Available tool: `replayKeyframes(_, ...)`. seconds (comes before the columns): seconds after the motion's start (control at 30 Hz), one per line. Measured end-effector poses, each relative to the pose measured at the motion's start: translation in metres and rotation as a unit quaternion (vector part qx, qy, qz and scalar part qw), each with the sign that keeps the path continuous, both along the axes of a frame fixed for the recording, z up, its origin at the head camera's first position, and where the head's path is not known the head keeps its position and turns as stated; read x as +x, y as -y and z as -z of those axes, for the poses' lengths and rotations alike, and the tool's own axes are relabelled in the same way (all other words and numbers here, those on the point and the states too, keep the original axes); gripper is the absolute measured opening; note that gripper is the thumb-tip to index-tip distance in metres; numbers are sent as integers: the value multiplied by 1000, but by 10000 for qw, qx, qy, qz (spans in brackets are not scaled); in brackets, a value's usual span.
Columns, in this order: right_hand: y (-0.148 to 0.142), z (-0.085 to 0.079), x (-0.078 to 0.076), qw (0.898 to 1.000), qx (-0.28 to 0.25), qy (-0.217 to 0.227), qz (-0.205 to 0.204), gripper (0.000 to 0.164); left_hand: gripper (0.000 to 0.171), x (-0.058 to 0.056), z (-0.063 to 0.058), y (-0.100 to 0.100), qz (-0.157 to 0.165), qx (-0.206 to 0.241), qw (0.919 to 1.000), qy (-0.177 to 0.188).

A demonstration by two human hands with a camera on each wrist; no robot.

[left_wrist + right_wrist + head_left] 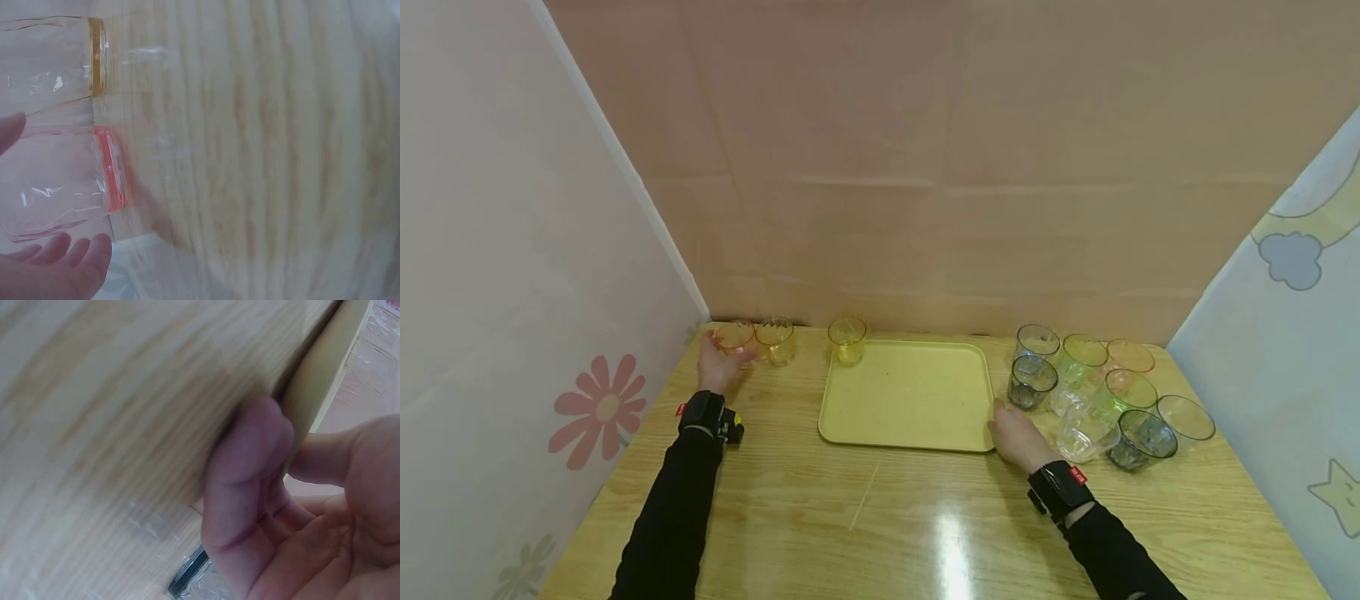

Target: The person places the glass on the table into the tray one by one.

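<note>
At the far left corner my left hand (pixel 718 367) is beside a clear pink-tinted glass (pixel 735 335). In the left wrist view its fingers (pixel 94 262) are spread loosely about this glass (pixel 59 184), with a gap showing between fingertips and wall. An amber glass (pixel 775 342) stands just to the right of it. My right hand (pixel 1018 437) holds the right edge of a pale yellow rectangular tray (pixel 906 400). The right wrist view shows thumb and curled fingers (pixel 244 469) pinching the tray's rim (pixel 322 375). A yellow glass (pixel 847 340) stands at the tray's back left corner.
Several glasses crowd the right side: smoky grey ones (pixel 1032 382), a green one (pixel 1084 358), a red-rimmed one (pixel 1131 357) and a clear one (pixel 1084 432), which looks tilted. A brown paper-like wall (pixel 925 167) rises behind the wooden table (pixel 812 517); pale walls flank it.
</note>
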State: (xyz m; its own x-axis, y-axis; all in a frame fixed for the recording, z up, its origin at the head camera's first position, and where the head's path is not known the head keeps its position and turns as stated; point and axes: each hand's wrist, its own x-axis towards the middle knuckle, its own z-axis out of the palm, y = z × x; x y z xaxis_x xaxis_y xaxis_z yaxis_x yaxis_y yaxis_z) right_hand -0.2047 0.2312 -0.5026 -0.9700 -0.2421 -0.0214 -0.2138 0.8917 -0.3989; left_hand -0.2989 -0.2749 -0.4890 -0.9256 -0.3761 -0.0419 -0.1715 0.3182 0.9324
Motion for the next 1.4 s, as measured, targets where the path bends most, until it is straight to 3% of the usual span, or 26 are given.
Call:
replayKeyframes(0.4, 1, 0, 1, 10000, 22, -46, -50, 36, 104, -3, -1, -3, 97, 616, 9981, 10)
replayKeyframes(0.67, 3, -2, 2, 9998, 56, -129, -110, 34, 101, -1, -1, -3, -49, 467, 9989, 63)
replayKeyframes(0.8, 3, -2, 2, 9999, 56, -37, -88, 36, 99, 0, 0, -2, -175, 651, 9977, 64)
replayKeyframes(1.0, 2, -2, 2, 9999, 34, 91, -63, 39, 87, 6, 0, 0, -375, 391, 9984, 157)
replayKeyframes(1.4, 0, -3, 0, 9999, 62, 93, -14, 39, 85, 18, -11, -3, -344, 667, 9966, -333)
